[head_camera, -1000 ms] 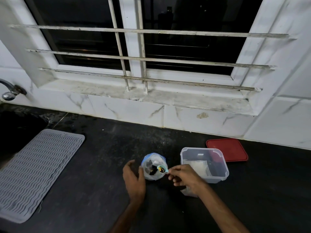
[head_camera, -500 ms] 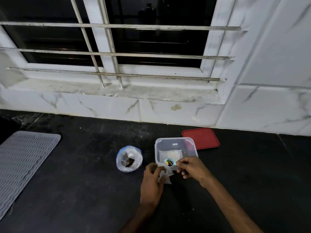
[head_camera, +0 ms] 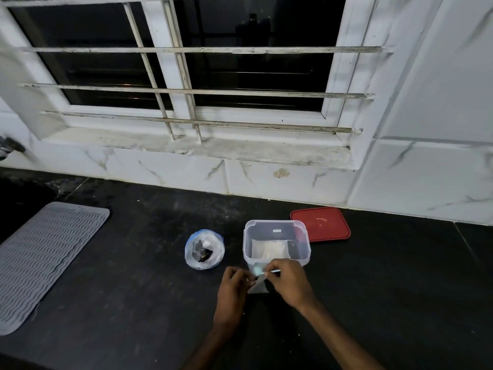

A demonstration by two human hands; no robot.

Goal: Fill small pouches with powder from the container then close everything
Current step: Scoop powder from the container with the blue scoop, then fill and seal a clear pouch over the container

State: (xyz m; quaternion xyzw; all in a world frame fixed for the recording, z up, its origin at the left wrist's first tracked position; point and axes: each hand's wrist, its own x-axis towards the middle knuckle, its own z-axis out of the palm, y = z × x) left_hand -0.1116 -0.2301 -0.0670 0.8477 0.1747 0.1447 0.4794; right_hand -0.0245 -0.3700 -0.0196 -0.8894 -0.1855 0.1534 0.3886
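We are pinching the left edge of a small pouch (head_camera: 258, 287) with the curled fingers of our left hand (head_camera: 234, 287), holding it against the near wall of the clear container (head_camera: 304, 252) on the black counter (head_camera: 133, 289). Our right hand (head_camera: 290, 281) is pinching a small pale-blue spoon (head_camera: 272, 271), its blurred bowl sitting at the pouch's mouth. The container is standing open with a white packet (head_camera: 269, 248) lying inside. Its red lid (head_camera: 320, 224) is lying flat just beyond it on the right. A rolled-down plastic bag (head_camera: 205, 252) is sitting to the container's left, apart from it, and a grey ridged mat (head_camera: 45, 257) is lying far left.
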